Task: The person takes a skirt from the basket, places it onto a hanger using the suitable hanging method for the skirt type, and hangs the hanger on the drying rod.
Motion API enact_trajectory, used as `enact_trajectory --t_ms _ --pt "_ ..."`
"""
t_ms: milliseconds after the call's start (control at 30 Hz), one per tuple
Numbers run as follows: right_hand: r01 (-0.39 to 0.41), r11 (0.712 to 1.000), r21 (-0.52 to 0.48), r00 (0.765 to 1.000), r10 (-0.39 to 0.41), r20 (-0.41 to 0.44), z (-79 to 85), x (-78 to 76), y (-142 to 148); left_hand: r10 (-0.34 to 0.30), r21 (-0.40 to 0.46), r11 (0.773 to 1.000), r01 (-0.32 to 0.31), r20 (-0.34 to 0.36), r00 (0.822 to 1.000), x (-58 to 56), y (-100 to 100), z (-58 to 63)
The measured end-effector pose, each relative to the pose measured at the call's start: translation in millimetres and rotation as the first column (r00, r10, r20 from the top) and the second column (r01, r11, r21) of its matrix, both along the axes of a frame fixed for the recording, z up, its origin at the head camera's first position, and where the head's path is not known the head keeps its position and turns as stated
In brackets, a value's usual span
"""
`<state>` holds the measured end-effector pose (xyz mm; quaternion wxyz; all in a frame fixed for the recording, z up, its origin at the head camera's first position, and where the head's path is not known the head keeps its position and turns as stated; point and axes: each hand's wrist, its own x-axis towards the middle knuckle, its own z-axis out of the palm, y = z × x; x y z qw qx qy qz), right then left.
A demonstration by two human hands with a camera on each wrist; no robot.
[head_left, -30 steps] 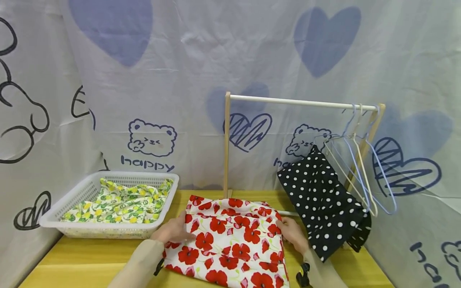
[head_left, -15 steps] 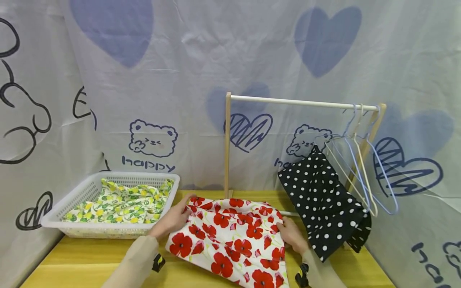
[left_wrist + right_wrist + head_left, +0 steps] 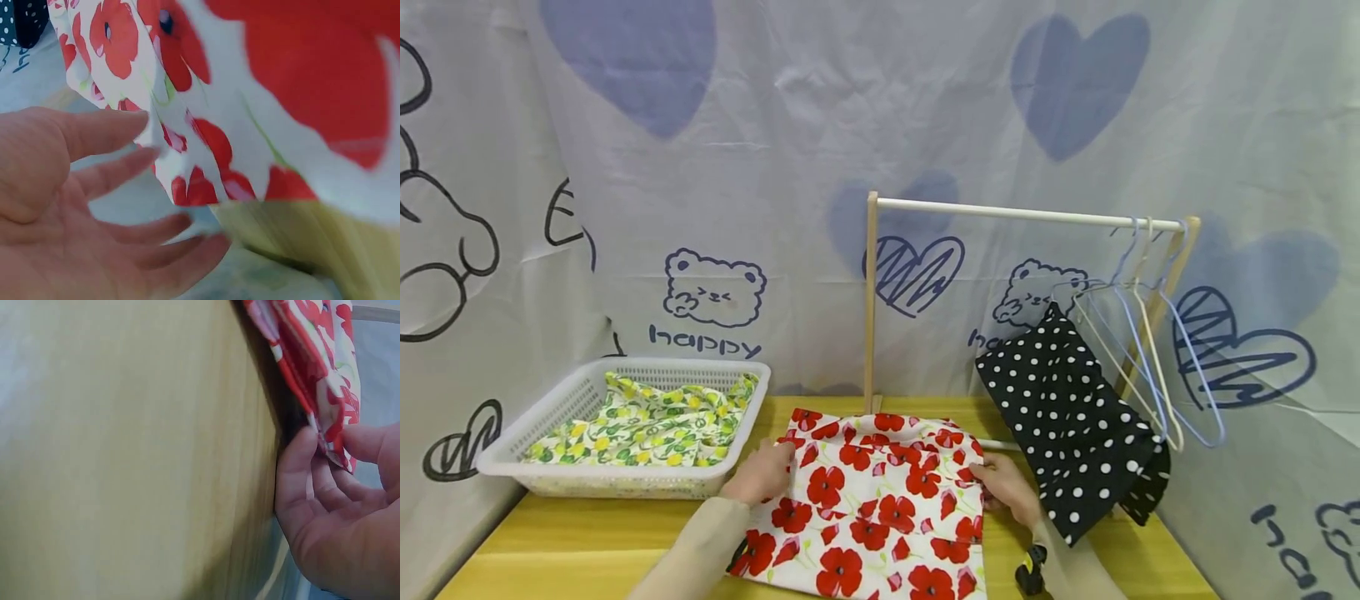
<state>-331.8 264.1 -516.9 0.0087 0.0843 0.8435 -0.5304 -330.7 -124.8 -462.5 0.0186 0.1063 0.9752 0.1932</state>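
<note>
A white cloth with red poppies (image 3: 868,508) lies spread on the wooden table in the head view, its far edge slightly ruffled. At its upper left edge is my left hand (image 3: 763,471); in the left wrist view, thumb and index finger (image 3: 115,175) meet at the cloth's edge while the other fingers stay apart from it. My right hand (image 3: 1006,485) pinches the right edge. The right wrist view shows that edge as gathered layers of cloth (image 3: 328,394) between the thumb and fingers (image 3: 297,462).
A white basket (image 3: 617,482) with a lemon-print cloth (image 3: 647,425) stands at the left. Behind the right hand is a rack with a white rail (image 3: 1000,211). A black polka-dot cloth (image 3: 1067,417) and several hangers (image 3: 1142,333) hang at its right end.
My left hand lifted the poppy cloth's left edge up and away, then came back down nearer me, and the cloth now lies flatter. The right hand has kept its hold, almost unmoved.
</note>
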Motion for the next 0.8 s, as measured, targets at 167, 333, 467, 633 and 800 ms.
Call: enact_trajectory --t_ms 167,333,467,633,800 --pt "-0.033 0.999 0.011 0.999 0.033 -0.034 1.5 -2.8 -1.1 -0.049 -0.008 0.999 0.049 -0.116 0.992 -3.2 13.8 -7.2" --pt "-0.145 0.981 0.126 0.980 0.159 -0.116 1.0 -0.6 -6.4 -0.161 -0.013 0.987 0.161 0.010 0.987 -3.9 32.2 -16.4" --pt "-0.207 0.962 0.177 0.965 0.231 -0.125 4.8 2.5 -11.4 -0.158 -0.052 0.985 0.165 0.124 0.980 -4.3 43.1 -20.8" --pt "-0.097 0.922 0.374 0.982 0.151 -0.117 14.0 8.0 -15.6 -0.124 -0.071 0.988 0.136 0.158 0.980 -7.7 49.4 -21.4" --pt "-0.046 0.834 0.550 0.967 0.176 -0.186 28.2 19.1 -23.3 -0.107 -0.074 0.990 0.122 0.189 0.976 -7.8 50.6 -22.6"
